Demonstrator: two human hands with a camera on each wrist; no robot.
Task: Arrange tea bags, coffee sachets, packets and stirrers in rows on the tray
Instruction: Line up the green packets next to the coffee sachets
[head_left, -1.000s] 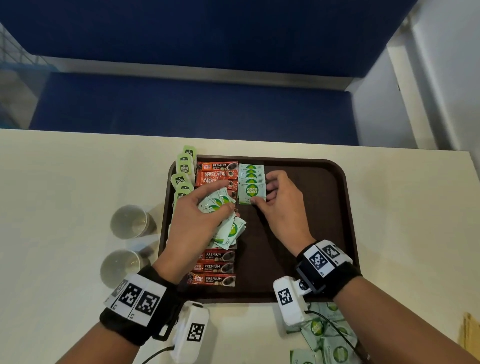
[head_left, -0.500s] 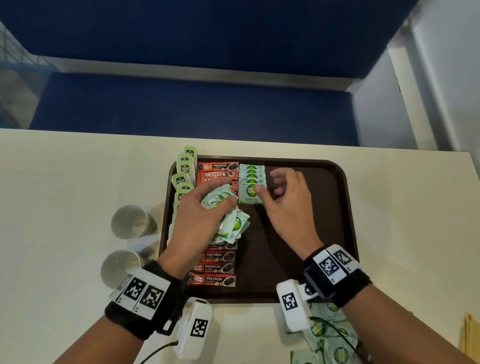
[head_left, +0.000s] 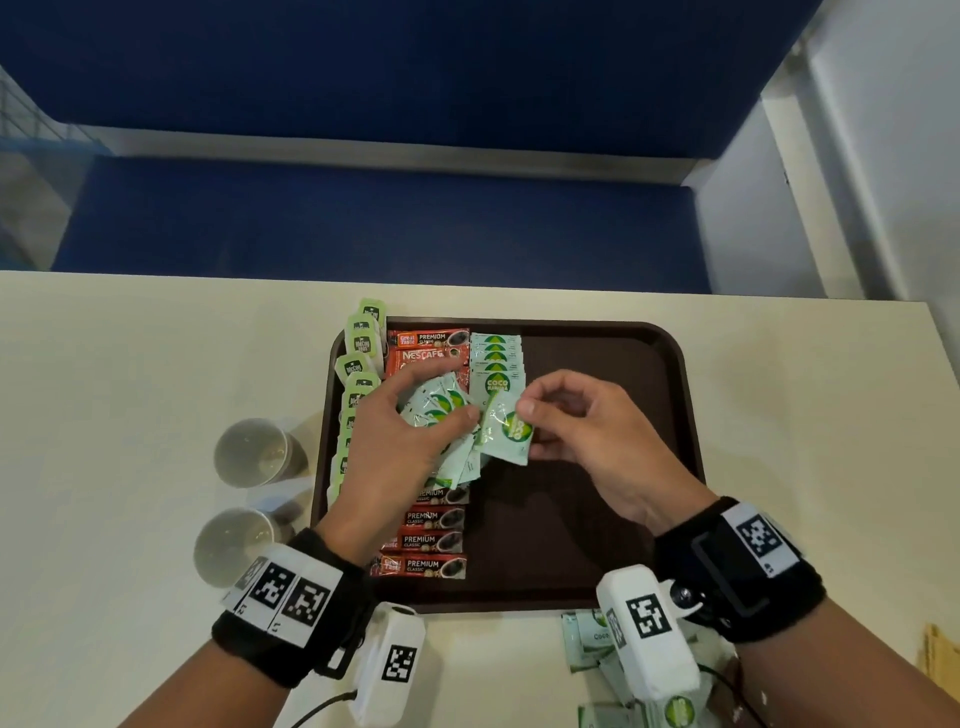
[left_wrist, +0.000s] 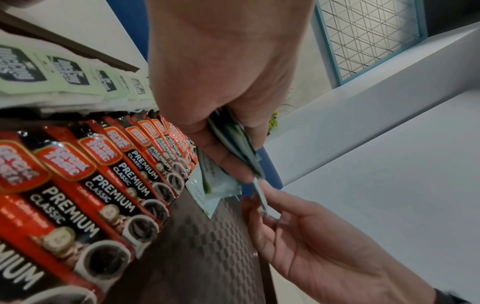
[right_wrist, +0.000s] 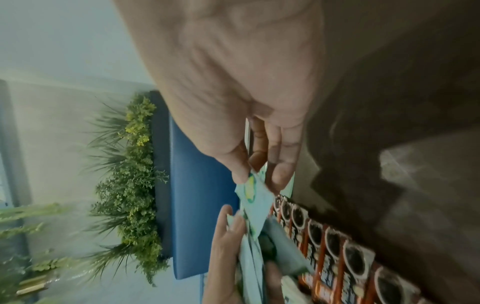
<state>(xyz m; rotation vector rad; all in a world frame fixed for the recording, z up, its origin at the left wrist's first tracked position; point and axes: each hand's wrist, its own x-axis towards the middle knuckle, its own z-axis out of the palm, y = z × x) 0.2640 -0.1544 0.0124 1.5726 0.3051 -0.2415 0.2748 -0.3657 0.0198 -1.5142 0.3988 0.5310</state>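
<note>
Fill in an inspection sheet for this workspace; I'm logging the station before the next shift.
Surface: cream table carrying a dark brown tray.
Job's things: tea bags along the tray's left edge, red coffee sachets beside them, row of Coco packets started next to those.
Clutter: two paper cups left of the tray; loose packets at the near edge.
Grippers: left hand holds a bunch of packets; right hand pinches one Coco packet.
Cables: black lead from the left wrist camera.
Surroundings: blue bench, white wall.
</note>
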